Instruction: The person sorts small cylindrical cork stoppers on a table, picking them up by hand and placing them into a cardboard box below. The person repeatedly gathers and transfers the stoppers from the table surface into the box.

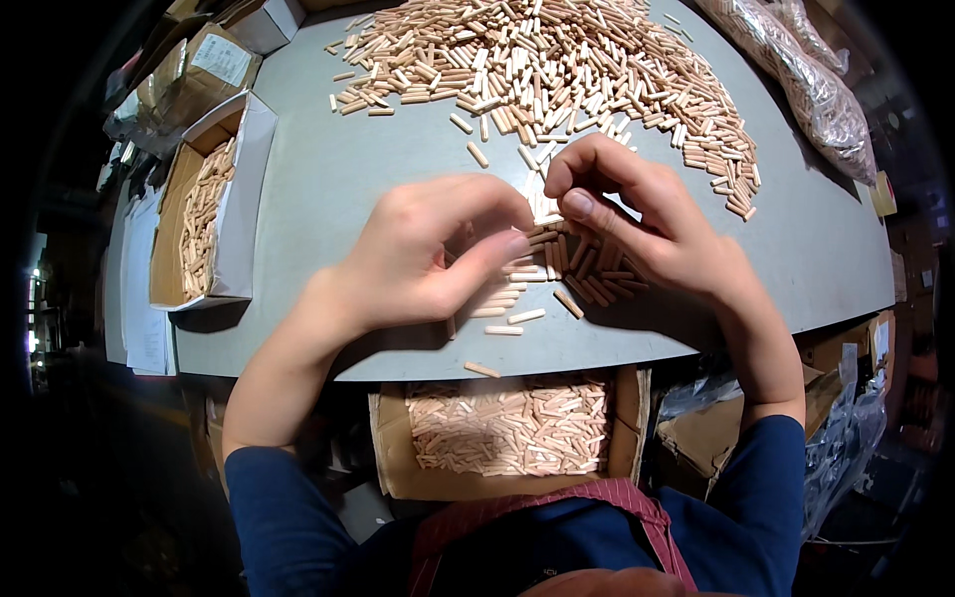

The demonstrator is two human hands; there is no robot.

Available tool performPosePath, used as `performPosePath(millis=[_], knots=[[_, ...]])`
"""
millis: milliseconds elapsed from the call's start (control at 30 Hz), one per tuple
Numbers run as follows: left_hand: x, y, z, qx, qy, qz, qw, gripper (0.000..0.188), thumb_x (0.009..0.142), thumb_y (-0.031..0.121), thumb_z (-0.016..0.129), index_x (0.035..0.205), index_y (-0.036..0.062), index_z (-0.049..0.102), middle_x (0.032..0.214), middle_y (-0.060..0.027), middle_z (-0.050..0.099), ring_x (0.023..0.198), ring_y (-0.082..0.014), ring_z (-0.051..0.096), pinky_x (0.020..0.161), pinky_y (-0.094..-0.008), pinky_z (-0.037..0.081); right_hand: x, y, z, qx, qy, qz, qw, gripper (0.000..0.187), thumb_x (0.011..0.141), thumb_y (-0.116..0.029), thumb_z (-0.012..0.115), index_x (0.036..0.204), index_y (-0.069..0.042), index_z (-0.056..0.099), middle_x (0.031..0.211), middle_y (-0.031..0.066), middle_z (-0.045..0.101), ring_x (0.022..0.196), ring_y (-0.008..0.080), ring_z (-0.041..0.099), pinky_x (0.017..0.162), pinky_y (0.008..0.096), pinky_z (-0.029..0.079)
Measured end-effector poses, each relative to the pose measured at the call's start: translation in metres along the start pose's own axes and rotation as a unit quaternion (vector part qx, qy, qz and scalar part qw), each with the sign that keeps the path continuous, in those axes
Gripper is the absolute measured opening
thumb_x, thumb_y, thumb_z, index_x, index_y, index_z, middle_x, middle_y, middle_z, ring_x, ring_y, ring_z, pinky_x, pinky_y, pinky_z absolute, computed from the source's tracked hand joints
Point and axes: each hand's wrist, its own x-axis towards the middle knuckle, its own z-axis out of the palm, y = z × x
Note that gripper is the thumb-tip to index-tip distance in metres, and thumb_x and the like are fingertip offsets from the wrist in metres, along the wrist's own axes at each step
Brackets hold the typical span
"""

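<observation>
Both my hands hover over a loose group of short wooden dowels (502, 296) near the front of the grey table (308, 159). My left hand (428, 249) is loosely curled, its thumb and forefinger apart, with no dowel visible between them. A little to the right, my right hand (637, 214) has its thumb drawn in close to its bent fingers; whatever they may hold is hidden. Dowels lie under both hands, some in the shadow of the right one. Beyond them spreads a large heap of dowels (557, 60).
On the left stands a white cardboard box (254, 204) part filled with dowels. An open carton (393, 468) of dowels sits below the table's front edge. Bulging plastic bags (806, 85) lie at the far right. Papers (146, 298) and more cartons (214, 70) are at the left edge.
</observation>
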Motion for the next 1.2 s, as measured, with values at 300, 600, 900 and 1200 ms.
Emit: performPosePath(millis=[300, 600, 900, 1200], knots=[[-0.003, -0.006, 0.003, -0.013, 0.010, 0.011, 1.000, 0.009, 0.094, 0.006, 0.072, 0.099, -0.0004, 0.071, 0.087, -0.0102, 0.072, 0.070, -0.0168, 0.067, 0.064, -0.0293, 0.052, 0.005, -0.001, 0.007, -0.030, -0.017, -0.047, 0.998, 0.019, 0.107, -0.016, 0.056, 0.117, 0.000, 0.060, 0.099, 0.0125, 0.066, 0.090, 0.0220, 0.066, 0.082, 0.0343, 0.053], [0.005, -0.040, -0.057, -0.502, 0.338, -0.086, 0.791, 0.016, 0.099, 0.018, 0.063, 0.094, 0.0037, 0.068, 0.076, -0.0013, 0.059, 0.068, -0.0135, 0.054, 0.065, -0.0285, 0.044, -0.003, 0.008, -0.015, 0.061, 0.124, 0.064, 0.988, 0.020, 0.107, -0.015, 0.061, 0.120, 0.000, 0.064, 0.106, 0.0027, 0.065, 0.091, 0.0075, 0.061, 0.074, 0.0247, 0.051], [-0.021, -0.069, -0.119, -0.752, 0.255, 0.075, 0.603, 0.018, 0.094, 0.019, 0.067, 0.104, 0.0039, 0.069, 0.080, -0.0022, 0.055, 0.075, -0.0170, 0.050, 0.073, -0.0321, 0.042, 0.004, 0.032, -0.055, -0.157, 0.041, 0.075, 0.984, 0.023, 0.104, -0.012, 0.062, 0.123, 0.001, 0.065, 0.111, 0.0052, 0.068, 0.099, 0.0116, 0.064, 0.082, 0.0276, 0.053], [-0.002, -0.083, -0.060, -0.693, 0.215, -0.106, 0.680, 0.024, 0.100, 0.013, 0.061, 0.112, -0.0069, 0.063, 0.084, -0.0035, 0.049, 0.077, -0.0170, 0.046, 0.070, -0.0310, 0.041, -0.011, -0.005, -0.070, -0.218, -0.141, 0.180, 0.949, 0.041, 0.083, -0.006, 0.075, 0.123, -0.006, 0.067, 0.084, 0.0054, 0.070, 0.070, 0.0125, 0.064, 0.066, 0.0303, 0.052]])
